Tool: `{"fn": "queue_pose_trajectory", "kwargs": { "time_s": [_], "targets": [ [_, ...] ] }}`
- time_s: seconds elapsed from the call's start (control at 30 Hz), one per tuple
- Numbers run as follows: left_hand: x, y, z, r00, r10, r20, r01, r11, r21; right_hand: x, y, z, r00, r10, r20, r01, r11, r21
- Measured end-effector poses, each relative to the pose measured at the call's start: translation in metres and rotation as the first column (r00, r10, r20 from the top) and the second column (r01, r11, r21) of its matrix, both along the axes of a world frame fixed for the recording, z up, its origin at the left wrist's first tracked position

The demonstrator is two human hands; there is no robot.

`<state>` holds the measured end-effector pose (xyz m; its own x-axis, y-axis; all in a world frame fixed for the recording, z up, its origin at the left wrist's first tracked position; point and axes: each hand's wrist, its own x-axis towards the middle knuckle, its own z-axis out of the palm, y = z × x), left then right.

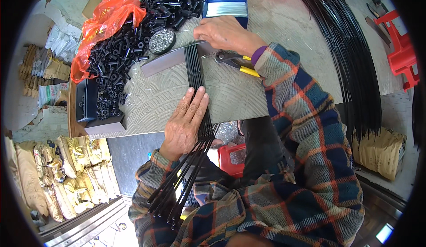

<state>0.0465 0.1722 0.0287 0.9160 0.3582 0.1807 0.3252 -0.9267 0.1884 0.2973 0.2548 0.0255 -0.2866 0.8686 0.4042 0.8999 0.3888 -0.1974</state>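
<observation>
Your left hand (184, 125) lies flat on a bundle of thin, straight black rods (194, 69), its fingers extended and pressing rather than clenched. The rods run side by side across the pale, patterned surface (151, 94); their upper ends are at a long grey metal bar (164, 64), their lower ends fanning past the edge towards six o'clock.

Taking those upper ends as the centre, your right hand (226, 34) is near two o'clock, fingers curled; you cannot tell whether they grasp anything. Yellow-handled pliers (249, 72) lie at four o'clock, a round black dish (172, 48) of silvery bits at nine.
</observation>
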Motion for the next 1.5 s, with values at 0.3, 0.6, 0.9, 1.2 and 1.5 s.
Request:
{"fn": "queue_pose_trajectory", "kwargs": {
  "time_s": [0.3,0.6,0.9,1.2,1.5],
  "targets": [
    [-0.001,0.0,-0.004,1.0,0.004,-0.012,-0.004,1.0,0.024,-0.005,0.003,-0.005,0.997,0.047,-0.054,-0.043,0.996,0.08],
    [0.001,-0.001,-0.004,1.0,0.012,-0.009,-0.012,1.0,0.017,-0.002,0.004,-0.006,0.998,0.064,-0.01,-0.063,0.991,0.12],
    [-0.001,-0.002,-0.004,0.999,0.05,0.021,-0.05,0.999,0.02,-0.002,0.004,-0.007,0.994,0.105,0.01,-0.105,0.973,0.205],
    [0.0,0.001,-0.004,0.998,0.036,0.058,-0.037,0.999,0.009,-0.007,0.006,-0.008,0.989,0.106,-0.105,-0.077,0.965,0.251],
    [0.001,0.006,-0.003,0.998,0.005,0.064,-0.002,0.999,-0.045,0.004,0.012,-0.001,0.998,-0.058,-0.011,0.059,0.971,0.231]
  ]
}}
